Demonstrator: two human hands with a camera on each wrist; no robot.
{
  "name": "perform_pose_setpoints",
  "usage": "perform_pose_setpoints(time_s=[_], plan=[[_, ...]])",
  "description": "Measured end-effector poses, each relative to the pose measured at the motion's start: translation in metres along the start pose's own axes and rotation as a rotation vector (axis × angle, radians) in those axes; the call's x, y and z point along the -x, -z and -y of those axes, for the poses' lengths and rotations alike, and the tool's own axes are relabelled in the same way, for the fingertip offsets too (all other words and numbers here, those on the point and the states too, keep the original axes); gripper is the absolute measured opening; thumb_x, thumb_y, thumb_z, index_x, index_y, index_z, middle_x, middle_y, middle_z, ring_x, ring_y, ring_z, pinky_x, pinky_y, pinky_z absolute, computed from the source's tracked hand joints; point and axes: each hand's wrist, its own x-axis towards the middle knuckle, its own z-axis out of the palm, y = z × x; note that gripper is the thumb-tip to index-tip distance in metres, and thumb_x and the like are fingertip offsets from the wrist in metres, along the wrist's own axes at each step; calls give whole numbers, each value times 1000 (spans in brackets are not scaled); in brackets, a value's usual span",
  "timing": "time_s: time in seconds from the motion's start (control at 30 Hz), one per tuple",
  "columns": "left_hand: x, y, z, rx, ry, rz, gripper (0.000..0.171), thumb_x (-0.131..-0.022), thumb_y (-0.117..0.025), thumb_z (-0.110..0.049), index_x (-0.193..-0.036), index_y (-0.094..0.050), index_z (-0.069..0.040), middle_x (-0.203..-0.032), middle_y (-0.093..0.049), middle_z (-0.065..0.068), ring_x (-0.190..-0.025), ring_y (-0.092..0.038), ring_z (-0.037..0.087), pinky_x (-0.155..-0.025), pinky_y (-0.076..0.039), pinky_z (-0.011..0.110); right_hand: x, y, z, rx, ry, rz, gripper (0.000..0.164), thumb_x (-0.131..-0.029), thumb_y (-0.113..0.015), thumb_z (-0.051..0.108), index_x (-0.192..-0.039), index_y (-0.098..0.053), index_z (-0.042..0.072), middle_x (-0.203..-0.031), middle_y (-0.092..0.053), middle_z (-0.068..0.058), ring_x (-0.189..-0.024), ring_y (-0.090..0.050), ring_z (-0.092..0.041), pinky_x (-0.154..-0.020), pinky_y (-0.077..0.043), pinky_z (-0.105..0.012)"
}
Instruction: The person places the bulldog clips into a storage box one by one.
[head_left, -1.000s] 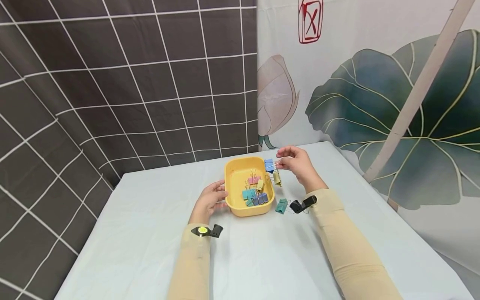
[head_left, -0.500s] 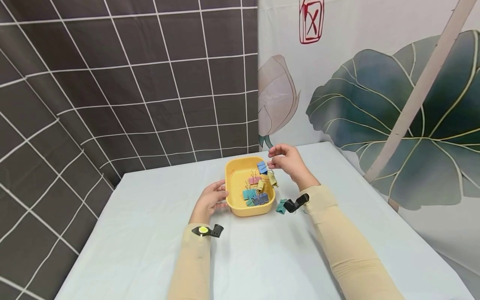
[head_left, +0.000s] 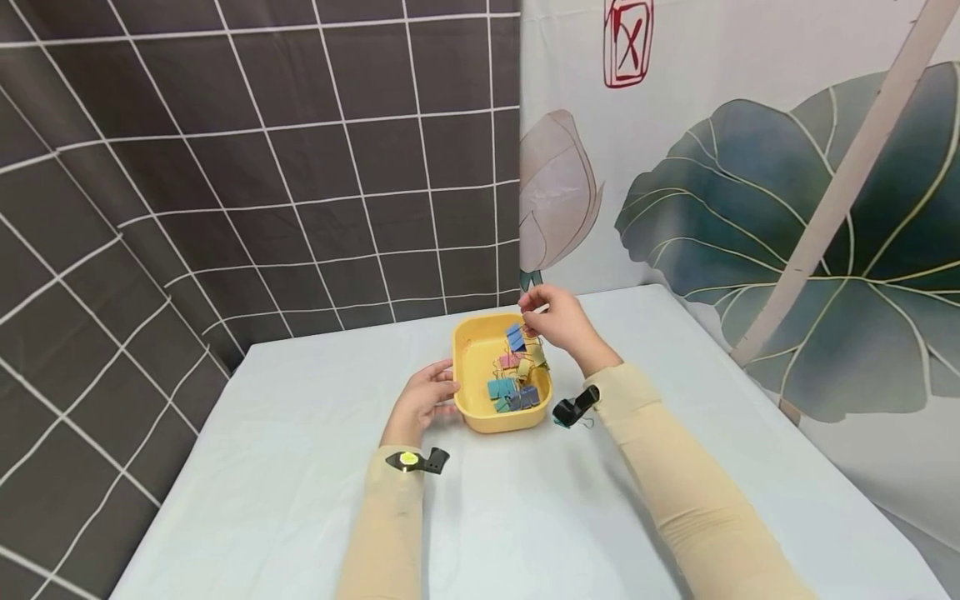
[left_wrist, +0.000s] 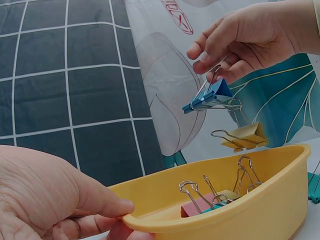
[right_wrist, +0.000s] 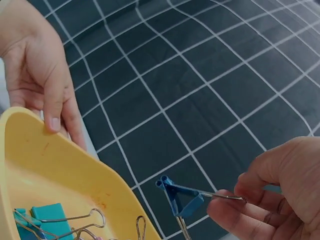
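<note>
My left hand [head_left: 420,402] holds the left rim of a yellow plastic box [head_left: 469,354], thumb on the edge and fingers against the outside. My right hand [head_left: 561,321] is over the box's far right corner and pinches a blue binder clip [left_wrist: 212,96] by a wire handle. Below it a yellow binder clip [left_wrist: 246,136] hangs, its wire loops meeting the blue clip's. Inside the box lie several binder clips, among them a pink clip [head_left: 510,361], a teal clip [head_left: 501,388] and a purple-blue clip [head_left: 525,397].
A green binder clip [left_wrist: 314,186] lies on the white-covered table [head_left: 300,467], right of the box, mostly hidden by the right wrist's black strap [head_left: 576,407] in the head view. Behind the table hang a dark grid curtain [head_left: 300,167] and a lotus-print cloth [head_left: 720,200].
My right hand has moved left with the blue clip and the hanging yellow clip, from beside the box to over its right part. The left hand and the box stay put.
</note>
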Motion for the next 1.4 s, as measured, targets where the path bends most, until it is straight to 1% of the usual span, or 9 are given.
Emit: perform_pose_setpoints(time_s=[0.17,0.37,0.5,0.63,0.7,0.87,1.0,1.17,1.4], plan=[[-2,-1,0,3,-6,4,60,-92,-64,4,-149,-50,-10,-125,-56,15,-99,-65,25,-64,-61,28,-1,-2,5,85,19,14,13,-98,-60,9,-109,-63,4,-107,-63,-14,-85,-70,-33,-74,-63,-35],[-1,-2,0,1,-4,4,59,-92,-64,4,-148,-51,-10,-124,-57,14,-99,-65,25,-63,-61,28,0,-3,12,178,53,20,15,-99,-59,14,-111,-64,5,-106,-63,-12,-78,-66,-25,-72,-61,-32],[-2,-2,0,6,-6,12,59,-92,-64,5,-148,-50,-10,-123,-56,14,-101,-65,26,-63,-61,28,1,-2,18,193,89,0,18,-100,-60,15,-113,-65,4,-104,-63,-11,-75,-64,-23,-71,-58,-33],[-2,-2,0,10,-12,18,60,-93,-63,5,-149,-49,-9,-124,-56,15,-101,-65,26,-62,-61,27,2,-1,21,186,102,-13,19,-100,-61,15,-113,-66,2,-103,-64,-11,-75,-65,-23,-71,-58,-34],[-2,-2,0,8,-12,17,60,-93,-63,5,-149,-49,-9,-125,-56,16,-101,-65,26,-62,-60,27,3,0,22,189,101,-11,17,-100,-61,15,-112,-66,3,-103,-64,-11,-75,-65,-23,-71,-58,-33],[-2,-1,1,10,-6,9,60,-93,-63,5,-149,-49,-9,-124,-56,15,-101,-65,26,-62,-60,27,3,3,15,198,104,0,14,-100,-61,15,-109,-65,6,-104,-64,-11,-77,-65,-23,-70,-58,-33],[-2,-1,2,15,-12,2,59,-93,-63,5,-149,-49,-8,-123,-56,15,-100,-65,26,-61,-60,27,4,10,8,206,93,0,14,-100,-61,17,-110,-65,8,-106,-64,-11,-79,-65,-24,-70,-58,-34],[0,-1,1,10,-13,-2,59,-93,-63,5,-149,-49,-9,-126,-56,16,-103,-64,27,-62,-60,27,9,22,-1,212,70,8,15,-101,-59,17,-111,-64,7,-105,-64,-12,-81,-65,-24,-68,-56,-34],[0,-1,0,-7,-18,-2,58,-93,-63,3,-148,-51,-11,-127,-56,16,-106,-64,29,-66,-61,29,14,45,-18,256,58,-6,15,-101,-59,16,-110,-64,6,-104,-65,-14,-82,-65,-25,-70,-55,-33]])
